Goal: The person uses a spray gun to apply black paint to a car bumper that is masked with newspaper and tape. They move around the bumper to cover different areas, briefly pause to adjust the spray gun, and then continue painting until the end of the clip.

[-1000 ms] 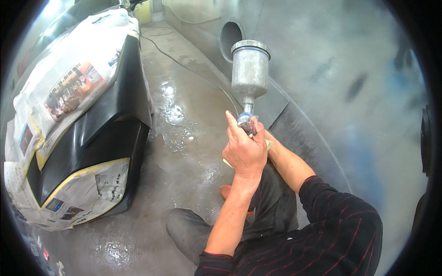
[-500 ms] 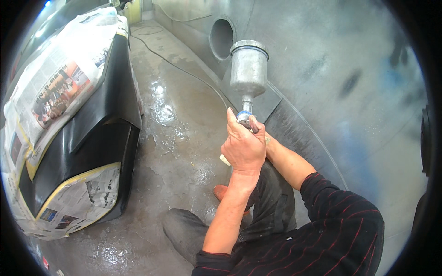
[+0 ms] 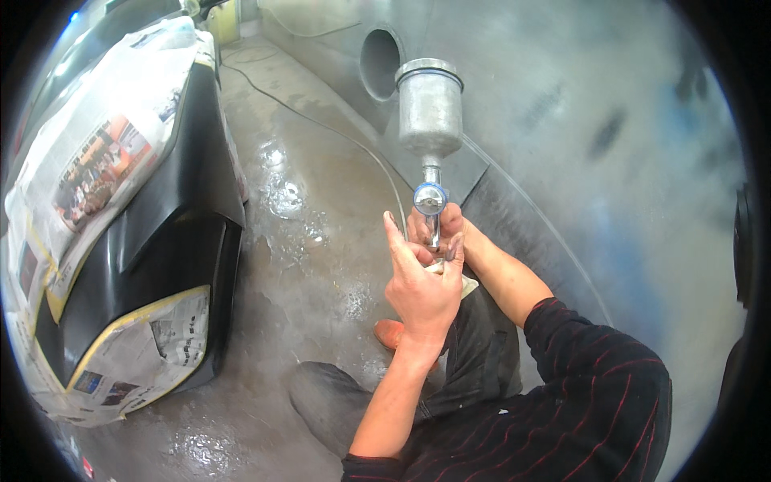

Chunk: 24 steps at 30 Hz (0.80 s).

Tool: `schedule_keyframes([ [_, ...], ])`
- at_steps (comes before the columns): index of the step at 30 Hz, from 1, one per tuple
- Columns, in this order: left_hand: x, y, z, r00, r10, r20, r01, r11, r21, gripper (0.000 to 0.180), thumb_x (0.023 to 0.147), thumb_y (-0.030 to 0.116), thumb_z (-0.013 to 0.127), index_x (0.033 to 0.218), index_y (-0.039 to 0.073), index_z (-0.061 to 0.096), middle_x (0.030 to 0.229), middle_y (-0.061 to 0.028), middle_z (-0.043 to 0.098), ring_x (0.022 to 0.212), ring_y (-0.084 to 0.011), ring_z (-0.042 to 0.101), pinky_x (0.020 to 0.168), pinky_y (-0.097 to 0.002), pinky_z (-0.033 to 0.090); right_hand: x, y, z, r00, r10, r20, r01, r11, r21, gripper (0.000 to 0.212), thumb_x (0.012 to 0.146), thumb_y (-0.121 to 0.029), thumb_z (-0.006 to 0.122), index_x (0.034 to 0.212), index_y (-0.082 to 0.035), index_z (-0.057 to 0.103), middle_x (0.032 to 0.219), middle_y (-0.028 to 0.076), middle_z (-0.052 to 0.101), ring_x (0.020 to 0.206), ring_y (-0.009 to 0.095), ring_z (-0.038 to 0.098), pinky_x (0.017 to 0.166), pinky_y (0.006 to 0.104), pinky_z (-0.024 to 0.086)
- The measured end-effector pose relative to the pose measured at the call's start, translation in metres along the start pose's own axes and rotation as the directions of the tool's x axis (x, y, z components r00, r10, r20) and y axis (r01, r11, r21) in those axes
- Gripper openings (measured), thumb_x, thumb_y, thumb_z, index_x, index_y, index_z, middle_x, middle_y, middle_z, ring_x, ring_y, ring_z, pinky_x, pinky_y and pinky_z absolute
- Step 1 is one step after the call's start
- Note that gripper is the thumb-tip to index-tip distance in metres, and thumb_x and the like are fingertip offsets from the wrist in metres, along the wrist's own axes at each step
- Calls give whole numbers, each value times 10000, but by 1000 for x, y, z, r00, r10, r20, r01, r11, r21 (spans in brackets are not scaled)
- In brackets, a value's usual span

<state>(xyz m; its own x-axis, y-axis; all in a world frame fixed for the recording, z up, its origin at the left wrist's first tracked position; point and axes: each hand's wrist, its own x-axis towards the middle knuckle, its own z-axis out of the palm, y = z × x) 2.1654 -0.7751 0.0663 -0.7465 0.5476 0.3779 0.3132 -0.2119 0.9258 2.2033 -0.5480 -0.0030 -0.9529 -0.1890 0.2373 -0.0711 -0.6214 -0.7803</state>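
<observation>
A metal spray gun [image 3: 432, 218] stands upright in front of me, with a round silver paint cup [image 3: 430, 112] on top and a blue ring about its head. My right hand [image 3: 451, 221] is closed round its body and handle, partly hidden behind the gun and my other hand. Nearer to me, my left hand [image 3: 422, 297] is just below the gun's head, index finger and thumb stretched up and apart. A pale folded cloth [image 3: 469, 285] shows between that thumb and finger and beside the palm; the lower fingers, largely hidden, seem to hold it.
At the left stands a black car bumper [image 3: 173, 241] partly masked with newspaper [image 3: 104, 161] and yellow tape. A thin hose [image 3: 321, 120] runs over the wet grey floor [image 3: 289, 305]. A grey wall [image 3: 546, 161] with a round duct opening [image 3: 380, 64] rises at the right.
My left hand has come down and away from the gun's head, uncovering its front and my right hand's fingers. The gun has shifted slightly up and left in view.
</observation>
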Motion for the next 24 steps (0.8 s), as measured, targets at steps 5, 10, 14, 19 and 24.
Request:
schedule_keyframes([
  [5, 17, 0, -11, 995, 62, -81, -47, 983, 177, 795, 836, 516, 845, 1314, -28, 516, 775, -59, 611, 636, -301, 661, 574, -446, 515, -2, 5, -2, 998, -14, -60, 10, 998, -64, 401, 876, -254, 677, 1048, 109, 686, 1090, 223, 682, 985, 300, 682, 858, 386, 564],
  [10, 36, -7, -20, 989, -11, -146, 28, 993, 111, 571, 899, 488, 803, 1113, 31, 535, 785, -168, 725, 740, -374, 741, 627, -474, 540, 8, 16, 7, 940, 21, -341, -105, 968, -228, 293, 944, -154, 667, 1197, -9, 646, 1214, 108, 650, 1156, 231, 625, 1007, 396, 505],
  [14, 42, -23, -33, 987, -43, -156, 26, 994, -111, 334, 982, 209, 757, 1085, -26, 543, 834, -118, 715, 743, -132, 658, 648, -335, 523, 20, 27, 16, 939, 56, -339, -174, 928, -329, 389, 1004, -179, 661, 1360, -46, 578, 1275, 65, 646, 1184, 189, 615, 1020, 384, 501],
  [19, 32, -51, -55, 994, -57, -95, 36, 979, -202, 350, 988, 214, 753, 1141, -32, 556, 883, -67, 704, 778, -87, 632, 668, -292, 516, 33, 43, 25, 946, 174, -273, -260, 911, -320, 353, 1035, -295, 664, 1270, -33, 631, 1185, 72, 690, 1108, 178, 654, 934, 390, 551],
  [24, 6, -93, -97, 968, -251, 24, 250, 946, -205, 368, 1006, 166, 712, 1285, -30, 576, 864, 18, 639, 791, -44, 555, 680, -221, 459, 37, 46, 45, 928, 295, -228, -371, 793, -484, 397, 1050, -374, 644, 1225, -17, 640, 1087, 125, 724, 862, 215, 738, 754, 365, 595],
])
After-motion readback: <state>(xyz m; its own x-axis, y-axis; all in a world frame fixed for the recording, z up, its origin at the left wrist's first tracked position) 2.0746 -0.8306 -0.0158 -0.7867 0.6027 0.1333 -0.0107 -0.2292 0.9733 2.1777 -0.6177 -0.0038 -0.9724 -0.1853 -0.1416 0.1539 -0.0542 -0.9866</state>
